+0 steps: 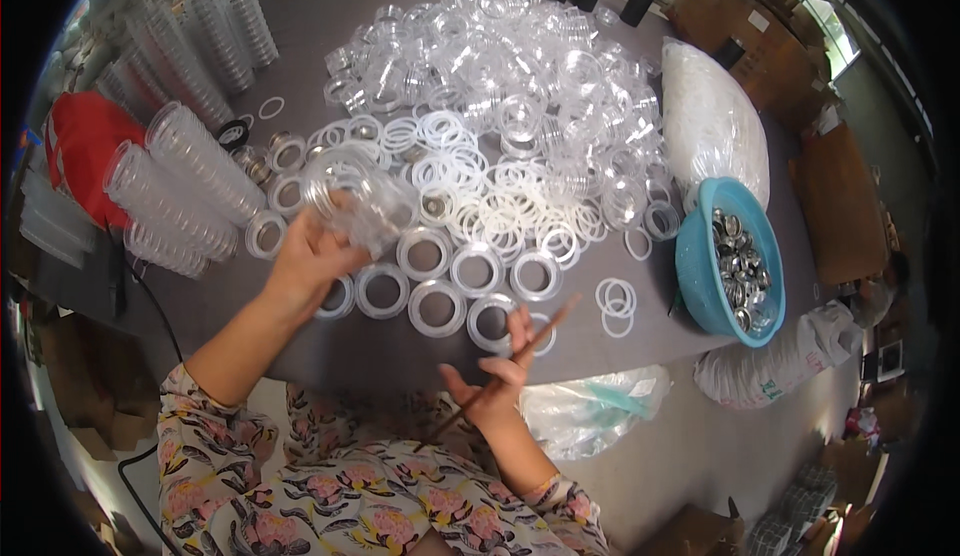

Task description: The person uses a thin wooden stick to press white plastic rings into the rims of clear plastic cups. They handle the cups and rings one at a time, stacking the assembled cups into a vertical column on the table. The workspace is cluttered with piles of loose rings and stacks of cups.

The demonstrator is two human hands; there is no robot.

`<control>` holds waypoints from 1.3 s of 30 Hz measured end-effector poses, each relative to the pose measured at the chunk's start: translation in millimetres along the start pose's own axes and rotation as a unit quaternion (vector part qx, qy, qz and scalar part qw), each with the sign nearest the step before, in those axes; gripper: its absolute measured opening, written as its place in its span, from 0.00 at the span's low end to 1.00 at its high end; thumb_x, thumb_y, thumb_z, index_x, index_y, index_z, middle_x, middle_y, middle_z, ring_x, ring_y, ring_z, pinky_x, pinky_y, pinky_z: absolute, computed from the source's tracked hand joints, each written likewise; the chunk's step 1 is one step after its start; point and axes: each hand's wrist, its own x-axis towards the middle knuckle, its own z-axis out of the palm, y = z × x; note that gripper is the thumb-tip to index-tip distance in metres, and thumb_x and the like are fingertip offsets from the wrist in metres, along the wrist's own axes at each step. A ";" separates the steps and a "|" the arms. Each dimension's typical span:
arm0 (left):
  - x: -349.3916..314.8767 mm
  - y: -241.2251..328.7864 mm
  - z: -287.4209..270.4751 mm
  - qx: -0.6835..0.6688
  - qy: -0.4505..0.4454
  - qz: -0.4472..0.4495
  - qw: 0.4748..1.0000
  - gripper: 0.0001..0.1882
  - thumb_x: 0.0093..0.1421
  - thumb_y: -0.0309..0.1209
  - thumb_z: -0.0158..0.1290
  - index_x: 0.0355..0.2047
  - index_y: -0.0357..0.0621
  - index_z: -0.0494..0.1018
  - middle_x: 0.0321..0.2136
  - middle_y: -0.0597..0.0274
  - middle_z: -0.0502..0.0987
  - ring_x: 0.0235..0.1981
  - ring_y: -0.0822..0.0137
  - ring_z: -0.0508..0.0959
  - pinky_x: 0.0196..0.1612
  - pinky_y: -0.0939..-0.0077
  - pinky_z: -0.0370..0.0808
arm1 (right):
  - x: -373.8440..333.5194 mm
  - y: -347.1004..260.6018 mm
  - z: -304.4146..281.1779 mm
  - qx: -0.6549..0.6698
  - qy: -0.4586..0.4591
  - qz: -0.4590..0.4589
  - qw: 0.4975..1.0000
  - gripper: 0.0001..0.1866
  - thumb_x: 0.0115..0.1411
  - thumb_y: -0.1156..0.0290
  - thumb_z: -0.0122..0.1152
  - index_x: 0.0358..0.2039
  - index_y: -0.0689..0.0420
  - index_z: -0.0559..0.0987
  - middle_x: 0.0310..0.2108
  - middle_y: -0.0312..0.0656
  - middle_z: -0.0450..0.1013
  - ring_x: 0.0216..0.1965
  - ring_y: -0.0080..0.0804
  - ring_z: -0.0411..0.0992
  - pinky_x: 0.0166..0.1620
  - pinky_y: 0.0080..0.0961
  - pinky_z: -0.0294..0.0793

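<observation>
The person's 2 bare hands stood well apart. The left bare hand (pixel 315 258) reached farther from the body, its forearm (pixel 243 348) slanting up and rightward out of a pale, floral-print fabric sleeve (pixel 200 426). Its thumb and fingers were bent in a grip, the wrist nearly in line with the forearm. The right bare hand (pixel 497 396) was nearer the torso, its shorter-looking forearm (pixel 520 453) rising up and leftward from a matching floral sleeve (pixel 567 508). Its thumb stuck out to the left, while its fingers pointed upward, loosely curled and partly spread.
</observation>
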 end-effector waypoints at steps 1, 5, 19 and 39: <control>-22.7 -5.1 8.7 -0.019 -0.052 -0.032 0.998 0.24 0.46 0.17 0.55 0.43 0.40 0.59 0.40 0.58 0.69 0.40 0.68 0.72 0.42 0.75 0.71 | 10.7 -14.1 6.4 0.007 -0.027 -0.016 0.999 0.28 0.36 0.67 0.73 0.32 0.53 0.62 0.52 0.62 0.57 0.55 0.62 0.54 0.55 0.56 0.50; -76.1 -28.7 22.6 -0.016 -0.108 -0.152 0.982 0.22 0.49 0.18 0.53 0.45 0.41 0.59 0.40 0.60 0.69 0.42 0.71 0.71 0.44 0.75 0.69 | -1.2 -21.4 37.3 0.131 -0.051 0.042 0.989 0.28 0.38 0.68 0.72 0.35 0.55 0.63 0.53 0.64 0.54 0.53 0.61 0.57 0.52 0.47 0.60; -130.9 -44.1 -12.0 0.672 -0.030 0.130 0.729 0.13 0.44 0.26 0.57 0.33 0.43 0.71 0.37 0.57 0.68 0.41 0.57 0.67 0.44 0.63 0.62 | -15.3 -48.5 18.2 -0.140 -0.282 0.124 0.941 0.26 0.35 0.67 0.69 0.36 0.56 0.70 0.53 0.53 0.58 0.49 0.49 0.60 0.46 0.39 0.60; -91.5 -54.0 -37.6 0.647 -0.072 0.274 0.708 0.14 0.42 0.23 0.55 0.33 0.47 0.72 0.37 0.62 0.72 0.38 0.61 0.71 0.41 0.67 0.64 | -26.7 -17.5 36.0 -0.071 -0.198 0.060 0.976 0.20 0.40 0.69 0.68 0.33 0.55 0.69 0.50 0.51 0.64 0.56 0.56 0.55 0.55 0.54 0.49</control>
